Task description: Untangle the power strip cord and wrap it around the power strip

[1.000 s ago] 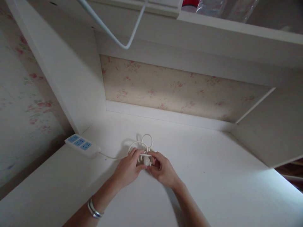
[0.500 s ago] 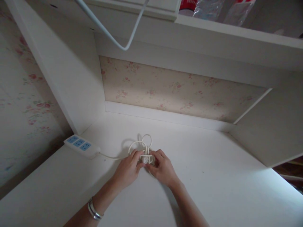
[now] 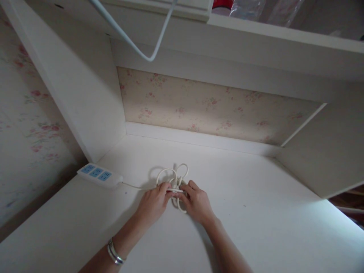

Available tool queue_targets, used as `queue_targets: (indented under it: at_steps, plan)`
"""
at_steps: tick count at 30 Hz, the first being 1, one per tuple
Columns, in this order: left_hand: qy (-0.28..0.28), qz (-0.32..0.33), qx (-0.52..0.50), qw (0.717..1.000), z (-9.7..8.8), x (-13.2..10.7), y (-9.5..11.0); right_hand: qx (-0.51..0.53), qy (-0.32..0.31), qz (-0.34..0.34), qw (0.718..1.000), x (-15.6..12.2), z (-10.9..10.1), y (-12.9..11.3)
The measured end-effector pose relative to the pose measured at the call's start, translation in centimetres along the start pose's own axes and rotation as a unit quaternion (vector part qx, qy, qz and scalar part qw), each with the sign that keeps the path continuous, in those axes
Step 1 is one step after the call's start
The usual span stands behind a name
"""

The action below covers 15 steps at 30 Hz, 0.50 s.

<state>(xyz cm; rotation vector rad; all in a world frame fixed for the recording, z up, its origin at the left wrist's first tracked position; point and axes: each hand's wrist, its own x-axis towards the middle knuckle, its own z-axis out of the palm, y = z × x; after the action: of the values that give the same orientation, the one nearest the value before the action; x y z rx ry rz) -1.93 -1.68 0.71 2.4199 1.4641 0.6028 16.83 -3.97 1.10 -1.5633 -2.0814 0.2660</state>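
On my head view, I've got the left hand (image 3: 152, 201) and right hand (image 3: 198, 203) pinching the bundled cord (image 3: 175, 190) between their fingertips! Loops arch just beyond the fingers, another curls nearer; the power strip (image 3: 99, 176) lies left of them.

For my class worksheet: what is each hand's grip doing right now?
Left hand: closed, holding the white cord.
Right hand: closed, holding the same white cord.

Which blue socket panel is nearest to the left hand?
The rightmost panel, nearest the cord, on the white power strip; the middle panel and leftmost panel sit farther away.
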Motion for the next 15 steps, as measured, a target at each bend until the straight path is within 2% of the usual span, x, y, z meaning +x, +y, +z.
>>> queue_targets:
  at_steps: [5,8,12,15]
  plan:
    - [-0.001,-0.004,0.022,1.000,-0.02,0.02,0.22,-0.043,0.007,0.002,0.999,-0.13,0.37,-0.47]
    - [0.004,-0.006,-0.003,1.000,0.07,0.05,0.19,-0.059,0.014,0.002,0.998,-0.18,0.50,-0.82]
    - [0.023,-0.009,-0.110,0.994,0.45,0.08,0.02,-0.064,0.024,-0.008,0.998,-0.23,0.53,-0.99]
    - [0.006,-0.043,-0.259,0.965,0.60,0.18,0.03,-0.067,0.034,-0.014,0.997,-0.23,0.59,-0.86]
